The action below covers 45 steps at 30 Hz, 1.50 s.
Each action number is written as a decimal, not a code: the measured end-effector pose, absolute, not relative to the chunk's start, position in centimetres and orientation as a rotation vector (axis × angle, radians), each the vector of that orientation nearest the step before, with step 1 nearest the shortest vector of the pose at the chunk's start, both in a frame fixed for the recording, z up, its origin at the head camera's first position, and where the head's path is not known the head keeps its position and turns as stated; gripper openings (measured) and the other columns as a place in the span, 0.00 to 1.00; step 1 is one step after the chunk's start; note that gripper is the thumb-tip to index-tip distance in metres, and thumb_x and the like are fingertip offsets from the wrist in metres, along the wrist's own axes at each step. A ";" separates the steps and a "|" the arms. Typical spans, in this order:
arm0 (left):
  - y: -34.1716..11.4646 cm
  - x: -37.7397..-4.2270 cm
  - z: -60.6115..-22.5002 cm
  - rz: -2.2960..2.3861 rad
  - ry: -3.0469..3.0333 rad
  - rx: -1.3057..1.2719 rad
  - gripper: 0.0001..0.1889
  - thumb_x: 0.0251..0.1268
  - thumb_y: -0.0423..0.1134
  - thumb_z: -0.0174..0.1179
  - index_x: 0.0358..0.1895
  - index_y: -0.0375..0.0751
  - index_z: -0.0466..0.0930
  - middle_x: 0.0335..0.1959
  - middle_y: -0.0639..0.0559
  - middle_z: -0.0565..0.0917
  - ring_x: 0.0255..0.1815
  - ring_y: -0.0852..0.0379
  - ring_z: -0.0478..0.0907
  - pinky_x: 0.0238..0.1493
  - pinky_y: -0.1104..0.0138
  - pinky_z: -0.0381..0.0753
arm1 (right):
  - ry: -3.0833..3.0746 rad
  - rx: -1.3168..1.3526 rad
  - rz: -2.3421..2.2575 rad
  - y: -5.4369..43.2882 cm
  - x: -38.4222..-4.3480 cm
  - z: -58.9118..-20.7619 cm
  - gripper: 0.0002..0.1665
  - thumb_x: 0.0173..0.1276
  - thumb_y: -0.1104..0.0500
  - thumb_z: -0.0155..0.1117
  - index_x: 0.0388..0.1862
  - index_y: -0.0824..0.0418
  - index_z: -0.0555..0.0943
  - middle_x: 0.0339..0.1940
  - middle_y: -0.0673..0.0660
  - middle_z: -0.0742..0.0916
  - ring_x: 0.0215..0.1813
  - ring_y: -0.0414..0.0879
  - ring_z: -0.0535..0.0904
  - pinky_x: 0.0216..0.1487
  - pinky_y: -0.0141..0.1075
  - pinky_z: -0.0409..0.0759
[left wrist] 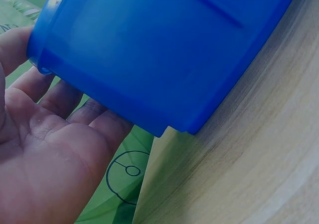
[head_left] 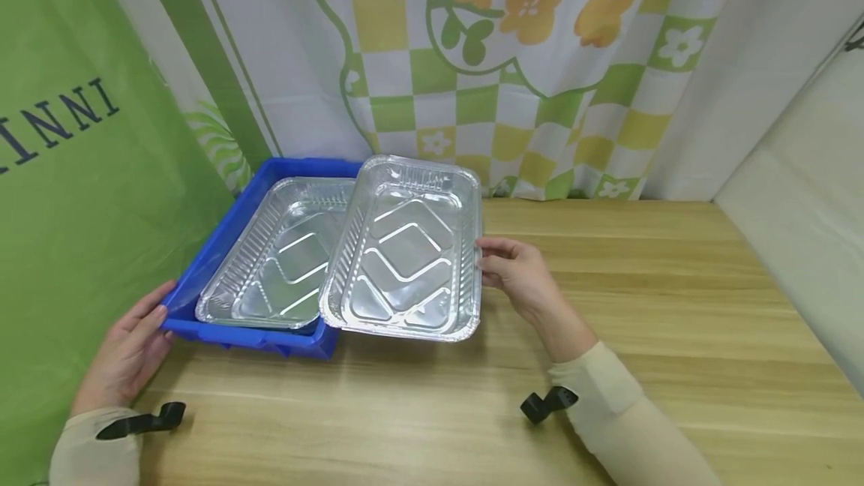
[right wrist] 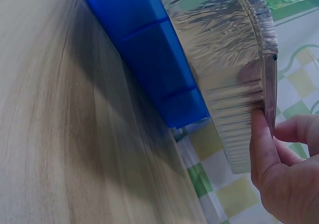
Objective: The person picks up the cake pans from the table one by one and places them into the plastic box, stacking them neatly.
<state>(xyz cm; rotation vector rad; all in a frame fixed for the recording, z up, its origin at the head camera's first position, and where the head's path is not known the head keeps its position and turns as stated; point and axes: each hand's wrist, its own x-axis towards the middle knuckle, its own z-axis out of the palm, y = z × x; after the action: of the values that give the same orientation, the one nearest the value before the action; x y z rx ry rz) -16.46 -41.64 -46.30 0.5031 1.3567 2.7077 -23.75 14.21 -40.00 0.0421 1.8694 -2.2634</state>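
My left hand (head_left: 128,351) grips the near left corner of a blue plastic bin (head_left: 236,332), thumb at the rim and the other fingers along its outer wall in the left wrist view. Inside the bin lies a silver foil tray (head_left: 290,261) with ridged sides and a diamond pattern pressed into its bottom. My right hand (head_left: 523,280) pinches the right rim of a second foil tray (head_left: 405,246) between thumb and fingers. This tray is raised above the table, tilted, and overlaps the bin's right side and part of the first tray, hiding them in the head view.
The bin stands at the left of a wood-grain table (head_left: 641,321), close to a green cloth (head_left: 101,193). Behind the table hangs a checked, flowered curtain (head_left: 472,96). A pale wall (head_left: 810,171) rises on the right.
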 end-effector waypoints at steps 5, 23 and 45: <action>-41.6 -16.5 -46.3 2.703 1.367 0.506 0.25 0.77 0.21 0.31 0.73 0.32 0.61 0.65 0.41 0.75 0.62 0.51 0.75 0.63 0.65 0.74 | 1.869 0.049 -2.276 13.9 -23.8 -39.7 0.25 0.63 0.76 0.59 0.61 0.77 0.71 0.44 0.60 0.80 0.36 0.44 0.81 0.41 0.33 0.86; -41.5 -16.4 -46.2 2.693 1.354 0.470 0.25 0.77 0.22 0.31 0.72 0.35 0.64 0.63 0.42 0.76 0.61 0.51 0.77 0.62 0.65 0.75 | 1.785 0.006 -2.329 10.4 -24.3 -38.8 0.25 0.63 0.77 0.58 0.60 0.76 0.72 0.44 0.61 0.81 0.36 0.45 0.82 0.42 0.34 0.87; -41.7 -16.4 -46.4 2.694 1.369 0.489 0.25 0.78 0.22 0.30 0.72 0.34 0.63 0.65 0.44 0.75 0.63 0.52 0.75 0.64 0.65 0.73 | 1.802 -0.080 -2.318 1.7 -25.2 -37.7 0.22 0.64 0.75 0.59 0.59 0.74 0.75 0.48 0.66 0.81 0.38 0.49 0.82 0.46 0.41 0.87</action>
<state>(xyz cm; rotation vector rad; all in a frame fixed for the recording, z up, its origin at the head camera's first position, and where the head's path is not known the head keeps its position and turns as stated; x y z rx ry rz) -16.40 -41.74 -46.37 0.4891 1.3690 2.6936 -25.21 1.66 -37.66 -0.0797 1.8019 -2.3182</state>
